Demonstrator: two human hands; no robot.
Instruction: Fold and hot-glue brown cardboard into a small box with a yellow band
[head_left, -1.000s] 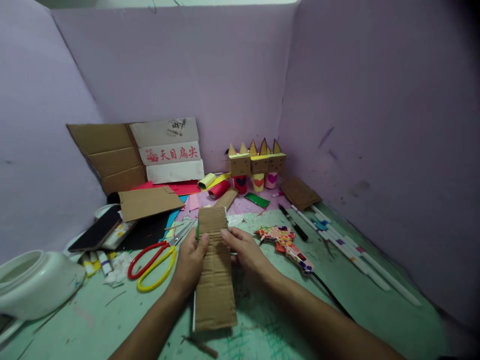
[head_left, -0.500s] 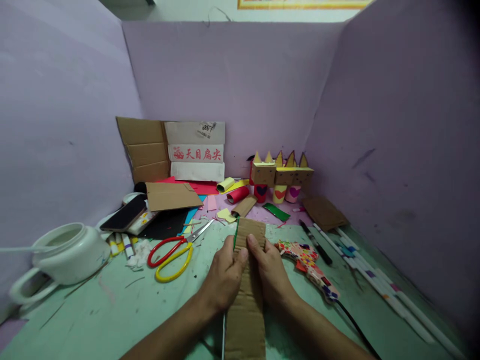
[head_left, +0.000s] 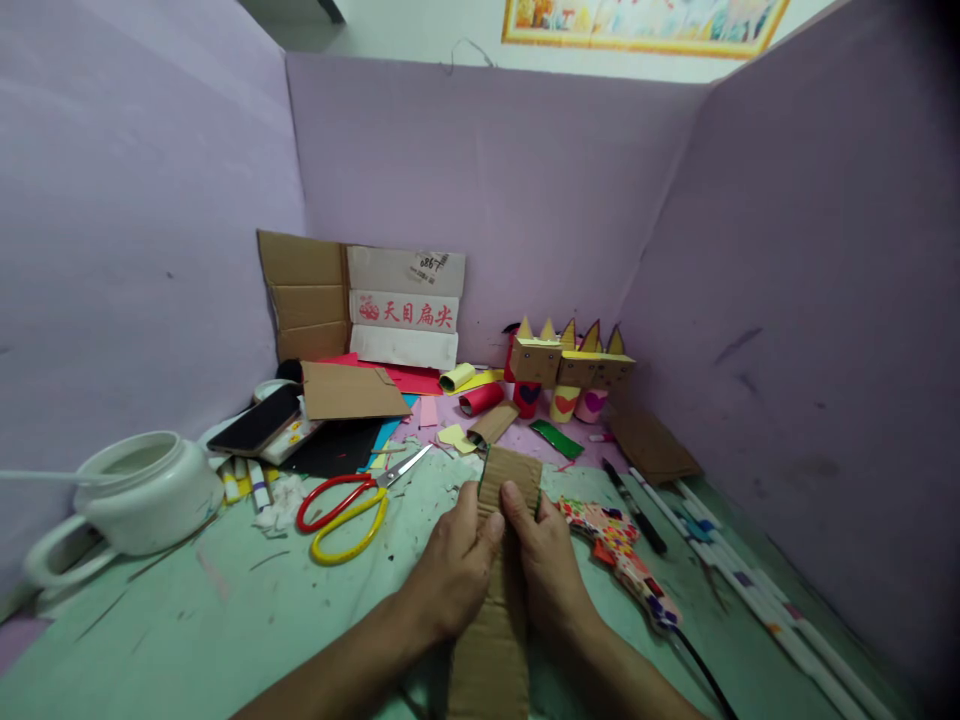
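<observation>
A long strip of brown corrugated cardboard (head_left: 491,650) stretches from the bottom edge up to the middle of the view. My left hand (head_left: 457,560) grips its left side, thumb on top. My right hand (head_left: 551,560) holds the right side, its thumb pressed on the upper face near the far end. The fingers under the strip are hidden. Left of my hands lie scissors (head_left: 360,505) with one red and one yellow handle, blades partly apart. A glue gun (head_left: 626,555) with a patterned cover lies to the right of my right hand.
A white pot (head_left: 154,500) and a phone (head_left: 255,422) are at the left. Cardboard figures (head_left: 538,362), paper rolls (head_left: 481,398) and a lettered box panel (head_left: 405,315) stand or lie at the back. A black pen (head_left: 636,508) and white sticks (head_left: 772,600) lie right.
The camera view has tilted and shifted slightly. Both hands keep hold of the cardboard strip, whose far end now sits slightly lower and further right in view.
</observation>
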